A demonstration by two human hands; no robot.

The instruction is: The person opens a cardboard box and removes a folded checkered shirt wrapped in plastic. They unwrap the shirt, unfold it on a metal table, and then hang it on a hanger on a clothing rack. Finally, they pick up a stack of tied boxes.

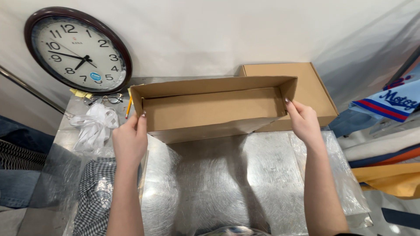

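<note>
The open cardboard box (214, 107) stood on the steel bench (227, 175), the left hand (130, 142) and right hand (303, 121) each closed on an end wall. Even pressure at both ends would likely keep the walls square.

Open brown cardboard box (214, 107), long and shallow, empty, tipped so its open side faces the camera, lower long edge resting on the shiny metal desk (218, 175), held at both short ends, flaps folded in, directly in front of a closed box.
</note>
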